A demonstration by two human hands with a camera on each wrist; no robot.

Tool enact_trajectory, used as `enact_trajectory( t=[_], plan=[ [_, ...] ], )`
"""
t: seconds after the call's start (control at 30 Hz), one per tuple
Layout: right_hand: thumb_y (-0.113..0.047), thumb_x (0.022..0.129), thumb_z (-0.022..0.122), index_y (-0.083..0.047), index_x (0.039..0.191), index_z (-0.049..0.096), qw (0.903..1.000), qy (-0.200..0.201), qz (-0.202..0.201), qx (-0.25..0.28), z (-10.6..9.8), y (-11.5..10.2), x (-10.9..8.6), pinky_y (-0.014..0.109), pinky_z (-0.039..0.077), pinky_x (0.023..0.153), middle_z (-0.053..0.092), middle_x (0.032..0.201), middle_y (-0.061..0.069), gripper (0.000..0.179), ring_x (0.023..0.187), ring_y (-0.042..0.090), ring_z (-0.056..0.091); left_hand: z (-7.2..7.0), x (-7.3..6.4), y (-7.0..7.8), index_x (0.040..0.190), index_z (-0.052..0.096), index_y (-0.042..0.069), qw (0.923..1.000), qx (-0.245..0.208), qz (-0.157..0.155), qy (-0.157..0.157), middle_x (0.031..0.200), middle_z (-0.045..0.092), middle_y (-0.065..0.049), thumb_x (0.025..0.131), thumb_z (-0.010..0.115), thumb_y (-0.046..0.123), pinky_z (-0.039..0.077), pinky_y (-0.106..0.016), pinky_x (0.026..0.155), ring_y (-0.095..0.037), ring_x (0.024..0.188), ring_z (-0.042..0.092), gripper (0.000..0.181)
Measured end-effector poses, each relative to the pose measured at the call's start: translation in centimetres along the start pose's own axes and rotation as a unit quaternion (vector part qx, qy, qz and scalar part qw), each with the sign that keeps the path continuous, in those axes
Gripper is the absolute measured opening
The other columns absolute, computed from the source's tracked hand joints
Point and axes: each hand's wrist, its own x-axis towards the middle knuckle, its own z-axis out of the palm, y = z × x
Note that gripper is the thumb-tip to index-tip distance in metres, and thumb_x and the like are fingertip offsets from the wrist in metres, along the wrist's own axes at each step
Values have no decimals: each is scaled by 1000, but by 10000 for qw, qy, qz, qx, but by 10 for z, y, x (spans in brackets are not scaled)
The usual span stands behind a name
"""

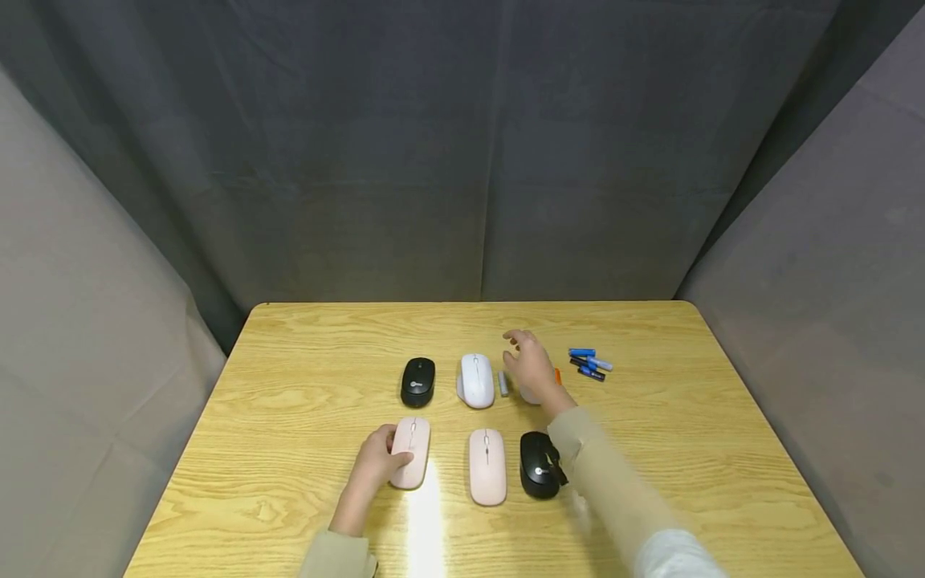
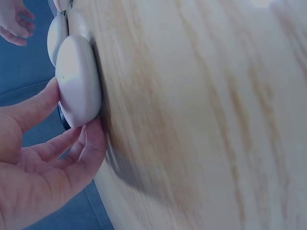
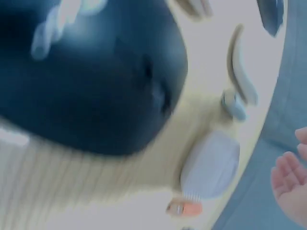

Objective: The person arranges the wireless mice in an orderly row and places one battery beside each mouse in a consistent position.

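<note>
My left hand (image 1: 376,460) grips a pale pink computer mouse (image 1: 413,445) at the front left of the table. In the left wrist view the thumb and fingertips pinch that mouse (image 2: 76,79) by its edges. Above the back row hovers my right hand (image 1: 533,368), its fingers loosely bent around nothing. Beneath it a white mouse (image 1: 530,396) is mostly hidden in the head view; the right wrist view shows this mouse (image 3: 211,165) apart from the hand (image 3: 293,184). A small grey cylinder (image 1: 503,383) and an orange piece (image 1: 557,376) lie on either side of it.
Another white mouse (image 1: 476,380) and a black mouse (image 1: 417,382) stand in the back row. A second pink mouse (image 1: 487,467) and a black mouse (image 1: 538,464) lie in front, the latter beside the right sleeve. Several blue and black marker-like pieces (image 1: 591,363) lie at the right.
</note>
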Motion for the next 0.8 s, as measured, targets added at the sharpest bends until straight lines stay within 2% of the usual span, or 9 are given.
enact_trajectory(
  t=[0.1,0.27,0.47,0.67,0.8],
  plan=[
    [-8,87,57,-5,125,51,9996,52,-260,-140,-15,16,1,46,43,86,49,119,17,38,110,33,47,-1,0,1,119,49,-11,10000,-9,-3,10,83,57,-13,76,70,3,49,-32,63,-20,74,54,50],
    [-5,83,61,-6,126,49,9992,155,-206,-305,-32,50,-1,52,38,92,44,126,19,44,118,38,40,-1,0,1,120,49,-11,10000,11,-16,2,84,56,-14,76,70,3,49,-32,63,-20,74,54,50],
    [-2,83,59,-3,125,48,9988,207,128,-418,-43,89,-15,56,35,93,43,124,22,43,117,42,37,-1,0,0,120,49,-10,10000,-52,-20,16,83,56,-13,76,70,3,49,-32,63,-20,74,54,50],
    [2,80,60,5,114,54,9962,480,-50,-731,-45,113,-27,54,39,89,49,109,27,35,106,44,45,-1,0,-1,120,49,-10,10000,-36,-14,-8,83,56,-12,77,70,3,49,-32,63,-20,74,54,50],
    [4,79,60,7,109,56,9948,443,-80,-913,-45,123,-31,53,41,85,50,104,28,30,100,44,48,-1,1,-1,119,50,-10,10000,11,13,-6,83,56,-12,76,70,3,49,-33,63,-20,74,54,49]
  ],
)
